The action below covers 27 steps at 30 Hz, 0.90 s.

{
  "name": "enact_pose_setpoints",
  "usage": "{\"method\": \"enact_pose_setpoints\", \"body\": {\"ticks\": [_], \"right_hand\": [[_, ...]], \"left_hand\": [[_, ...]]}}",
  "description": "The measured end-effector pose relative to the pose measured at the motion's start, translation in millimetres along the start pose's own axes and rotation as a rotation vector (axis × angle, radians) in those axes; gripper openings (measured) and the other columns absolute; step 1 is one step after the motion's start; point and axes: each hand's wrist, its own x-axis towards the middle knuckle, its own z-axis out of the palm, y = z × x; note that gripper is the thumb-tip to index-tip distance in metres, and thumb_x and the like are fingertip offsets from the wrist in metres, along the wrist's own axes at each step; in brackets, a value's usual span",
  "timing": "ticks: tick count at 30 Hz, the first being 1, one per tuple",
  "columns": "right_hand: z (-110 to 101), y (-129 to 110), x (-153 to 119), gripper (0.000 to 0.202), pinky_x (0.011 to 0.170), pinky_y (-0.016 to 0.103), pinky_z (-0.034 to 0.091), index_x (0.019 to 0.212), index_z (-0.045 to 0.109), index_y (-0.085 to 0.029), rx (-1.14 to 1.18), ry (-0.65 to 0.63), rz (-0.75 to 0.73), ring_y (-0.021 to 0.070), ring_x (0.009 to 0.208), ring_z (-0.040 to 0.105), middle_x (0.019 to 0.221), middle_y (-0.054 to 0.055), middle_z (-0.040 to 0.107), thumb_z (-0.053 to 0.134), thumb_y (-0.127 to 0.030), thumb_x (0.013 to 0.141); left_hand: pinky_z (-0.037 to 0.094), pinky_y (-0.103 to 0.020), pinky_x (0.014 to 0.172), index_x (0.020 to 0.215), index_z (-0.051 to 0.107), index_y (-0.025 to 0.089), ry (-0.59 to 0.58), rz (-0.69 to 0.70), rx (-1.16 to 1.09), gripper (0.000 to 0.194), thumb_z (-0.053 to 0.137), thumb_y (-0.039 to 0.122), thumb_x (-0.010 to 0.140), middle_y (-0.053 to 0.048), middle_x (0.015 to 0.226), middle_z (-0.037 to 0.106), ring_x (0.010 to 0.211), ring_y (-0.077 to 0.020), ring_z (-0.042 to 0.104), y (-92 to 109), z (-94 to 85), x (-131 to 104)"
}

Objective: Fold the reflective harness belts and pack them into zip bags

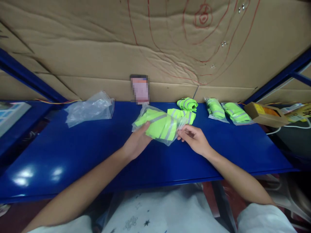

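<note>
A clear plastic bag holds a folded neon-yellow reflective band with grey stripes. My left hand grips the bag from its left side, thumb on top and fingers hidden beneath. At the right end of the bag, my right hand pinches the plastic edge between thumb and curled fingers. Just behind the bag, partly covered by it, lies another loose neon band. A rolled neon band rests farther back, near the cardboard.
Clear empty bags lie at the back left of the blue table. Two bagged neon bundles and a cardboard box sit at the right. A blurred phone-like object leans against the cardboard wall.
</note>
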Motion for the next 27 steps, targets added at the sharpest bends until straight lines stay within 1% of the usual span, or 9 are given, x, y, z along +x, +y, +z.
{"method": "enact_pose_setpoints", "body": {"ticks": [2,5,7,8,10,11,16,22,27], "right_hand": [[1.1,1.6,1.3,0.039,0.063,0.025,0.051,0.085,0.067,-0.019,0.045,0.003,0.05,0.0131,0.066,0.066,0.073,0.002,0.071,0.073,-0.057,0.091],[2.8,7.1,3.7,0.044,0.055,0.021,0.048,0.083,0.067,-0.018,0.151,-0.062,0.184,0.011,0.062,0.064,0.071,0.001,0.069,0.077,-0.06,0.086],[7.5,12.6,4.8,0.048,0.051,0.02,0.047,0.082,0.067,-0.016,0.211,-0.11,0.268,0.0115,0.061,0.066,0.071,0.002,0.07,0.081,-0.062,0.08],[11.3,15.3,4.9,0.05,0.05,0.02,0.048,0.08,0.066,-0.016,0.23,-0.132,0.293,0.0126,0.063,0.068,0.072,0.003,0.071,0.083,-0.063,0.077],[20.1,19.3,4.0,0.053,0.051,0.022,0.052,0.078,0.064,-0.016,0.259,-0.161,0.3,0.0143,0.064,0.07,0.073,0.004,0.072,0.086,-0.064,0.073],[24.3,20.4,3.2,0.054,0.053,0.023,0.054,0.077,0.064,-0.016,0.273,-0.169,0.286,0.014,0.064,0.069,0.072,0.003,0.072,0.086,-0.064,0.072],[32.7,19.8,-1.5,0.046,0.061,0.025,0.057,0.078,0.067,-0.017,0.298,-0.168,0.16,0.0107,0.063,0.064,0.076,0.002,0.073,0.086,-0.058,0.076],[31.2,18.8,-6.4,0.038,0.067,0.026,0.051,0.084,0.069,-0.017,0.114,-0.162,-0.019,0.012,0.068,0.061,0.078,0.001,0.07,0.078,-0.054,0.087],[31.6,13.6,-6.4,0.036,0.064,0.024,0.045,0.086,0.062,-0.018,0.029,-0.188,-0.098,0.0109,0.067,0.053,0.077,-0.001,0.061,0.067,-0.053,0.096]], "left_hand": [[0.054,-0.049,0.105,0.133,0.06,0.025,0.158,0.152,0.162,0.051,0.062,0.059,0.095,-0.011,0.14,0.063,0.131,-0.0312,0.06,2.4,-4.1,1.0],[0.047,-0.048,0.107,0.127,0.059,0.027,0.504,0.7,0.687,0.047,0.077,0.047,0.089,-0.008,0.132,0.063,0.131,-0.0287,0.056,5.1,-6.5,-5.6],[0.046,-0.045,0.101,0.112,0.062,0.026,0.447,0.997,1.082,0.033,0.081,0.033,0.086,-0.006,0.116,0.067,0.119,-0.0266,0.061,1.0,0.4,-17.1],[0.047,-0.043,0.094,0.106,0.063,0.025,0.298,1.035,1.242,0.025,0.079,0.029,0.087,-0.005,0.107,0.069,0.108,-0.0245,0.064,-3.3,6.3,-23.6],[0.046,-0.04,0.083,0.099,0.064,0.023,0.035,0.969,1.471,0.017,0.075,0.034,0.091,-0.004,0.095,0.071,0.09,-0.0224,0.066,-14.4,19.1,-35.0],[0.046,-0.039,0.079,0.096,0.064,0.022,-0.02,0.914,1.543,0.018,0.073,0.037,0.093,-0.005,0.09,0.071,0.084,-0.0225,0.066,-19.8,24.4,-38.6],[0.05,-0.034,0.076,0.087,0.064,0.02,0.011,0.674,1.436,0.024,0.068,0.041,0.097,-0.005,0.085,0.069,0.082,-0.0214,0.066,-23.2,25.9,-38.6],[0.044,-0.026,0.068,0.086,0.076,0.023,-0.18,0.245,1.067,0.021,0.072,0.042,0.094,0.001,0.082,0.074,0.074,-0.0146,0.064,5.0,14.2,-32.2],[0.039,-0.024,0.06,0.076,0.073,0.02,-0.167,0.126,0.881,0.03,0.069,0.045,0.093,0.001,0.07,0.067,0.065,-0.0122,0.056,8.3,16.0,-30.8]]}}
